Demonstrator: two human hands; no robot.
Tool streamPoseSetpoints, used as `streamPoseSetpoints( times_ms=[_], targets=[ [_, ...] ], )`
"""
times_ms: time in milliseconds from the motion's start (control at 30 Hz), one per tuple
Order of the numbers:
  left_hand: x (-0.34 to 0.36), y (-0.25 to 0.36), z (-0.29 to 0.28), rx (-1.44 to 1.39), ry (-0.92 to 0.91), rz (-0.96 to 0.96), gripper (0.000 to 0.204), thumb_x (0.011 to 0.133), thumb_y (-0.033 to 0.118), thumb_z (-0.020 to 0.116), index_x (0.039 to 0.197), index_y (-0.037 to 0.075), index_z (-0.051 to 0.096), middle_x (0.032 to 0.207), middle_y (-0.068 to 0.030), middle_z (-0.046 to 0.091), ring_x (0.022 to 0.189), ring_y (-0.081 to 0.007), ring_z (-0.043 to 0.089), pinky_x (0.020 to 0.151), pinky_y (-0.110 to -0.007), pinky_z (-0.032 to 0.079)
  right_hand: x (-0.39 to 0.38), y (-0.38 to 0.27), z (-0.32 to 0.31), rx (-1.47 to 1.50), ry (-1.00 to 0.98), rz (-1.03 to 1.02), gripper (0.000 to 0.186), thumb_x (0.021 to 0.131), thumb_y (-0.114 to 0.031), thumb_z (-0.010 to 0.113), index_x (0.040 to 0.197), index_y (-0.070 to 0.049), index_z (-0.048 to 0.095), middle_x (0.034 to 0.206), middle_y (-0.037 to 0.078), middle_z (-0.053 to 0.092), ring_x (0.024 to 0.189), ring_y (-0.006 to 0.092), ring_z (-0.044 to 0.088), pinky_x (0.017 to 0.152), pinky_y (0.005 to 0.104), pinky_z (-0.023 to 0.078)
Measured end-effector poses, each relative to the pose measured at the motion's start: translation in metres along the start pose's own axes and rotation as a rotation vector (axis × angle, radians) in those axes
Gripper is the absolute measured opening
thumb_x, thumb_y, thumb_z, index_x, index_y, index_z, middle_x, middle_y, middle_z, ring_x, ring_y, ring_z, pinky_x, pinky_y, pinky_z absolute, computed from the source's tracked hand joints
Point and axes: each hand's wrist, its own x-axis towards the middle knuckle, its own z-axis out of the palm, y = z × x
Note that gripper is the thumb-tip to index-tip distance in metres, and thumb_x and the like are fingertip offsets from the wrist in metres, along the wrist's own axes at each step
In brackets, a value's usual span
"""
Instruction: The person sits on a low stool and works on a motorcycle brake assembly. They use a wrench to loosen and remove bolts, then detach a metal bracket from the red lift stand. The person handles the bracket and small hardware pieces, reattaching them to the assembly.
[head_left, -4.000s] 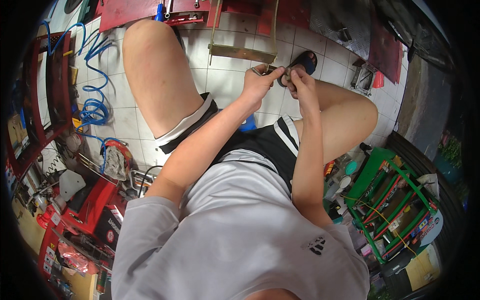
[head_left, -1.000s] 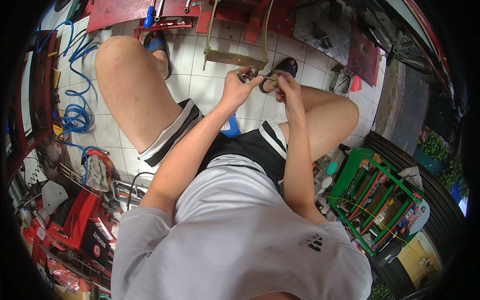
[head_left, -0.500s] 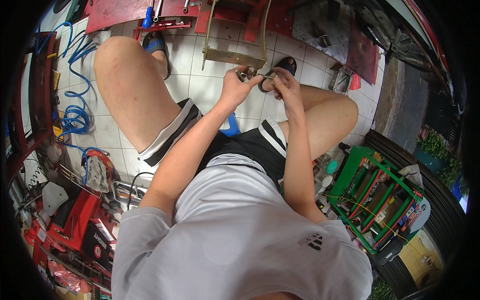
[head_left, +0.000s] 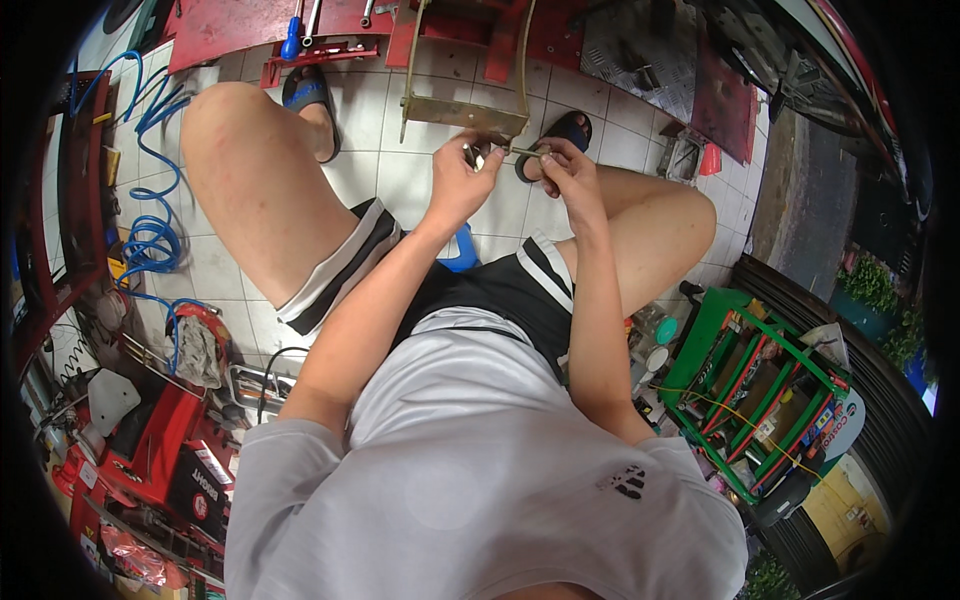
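A dull brass-coloured metal frame point(head_left: 455, 113), with two long side bars and a crosspiece, extends over the floor in front of me. My left hand point(head_left: 462, 182) is closed at the crosspiece's near right corner. A small shiny metal piece point(head_left: 474, 157) shows between its fingers, too small to name. My right hand point(head_left: 572, 178), just to the right, pinches a thin metal rod point(head_left: 526, 152). The rod points left toward my left fingertips and lies just below the frame's corner. Whether its left end touches the left fingers or the frame, I cannot tell.
A red lift platform point(head_left: 225, 40) carries a blue-handled screwdriver point(head_left: 290, 40) and wrenches. A blue coiled hose point(head_left: 150, 240) lies on the left. The green tool rack point(head_left: 715, 340) stands at right, a red toolbox point(head_left: 165, 440) at lower left. My knees flank the work.
My left hand has shifted slightly left, away from the right hand. More of the thin rod shows between them. The right hand has barely moved and keeps its pinch.
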Motion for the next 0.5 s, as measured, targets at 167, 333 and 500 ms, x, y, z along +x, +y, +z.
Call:
streamPoseSetpoints(
  times_ms=[167, 333, 500],
  targets=[
    [0.001, 0.009, 0.001, 0.106, 0.070, 0.179, 0.014, 0.081, 0.008, 0.067, 0.089, -0.004, 0.066, 0.077, -0.0135, 0.065, 0.062, -0.0227, 0.059, 0.060, -0.032, 0.046, 0.001, 0.005, -0.008, 0.018, 0.056, 0.146, 0.037, 0.099, -0.036, 0.049, 0.095, -0.001, 0.061, 0.070, 0.002, 0.056, 0.052, 0.0069, 0.048, 0.046, 0.0215, 0.036],
    [0.002, 0.011, 0.002, 0.126, 0.044, 0.150, 0.015, 0.084, 0.010, 0.065, 0.088, -0.004, 0.066, 0.079, -0.0156, 0.065, 0.062, -0.0272, 0.060, 0.059, -0.035, 0.047, 0.003, 0.014, -0.010, -0.031, -0.015, 0.087, 0.036, 0.099, -0.035, 0.049, 0.094, -0.001, 0.060, 0.070, 0.002, 0.056, 0.053, 0.0075, 0.050, 0.046, 0.0215, 0.038],
    [0.004, 0.013, 0.000, 0.142, 0.030, 0.160, 0.018, 0.085, 0.013, 0.063, 0.090, -0.003, 0.066, 0.081, -0.0179, 0.065, 0.064, -0.0305, 0.062, 0.059, -0.036, 0.047, -0.002, 0.004, 0.001, 0.048, 0.078, 0.020, 0.041, 0.100, -0.039, 0.048, 0.092, 0.000, 0.059, 0.067, 0.002, 0.054, 0.049, 0.0076, 0.048, 0.042, 0.0218, 0.035]
  ],
)
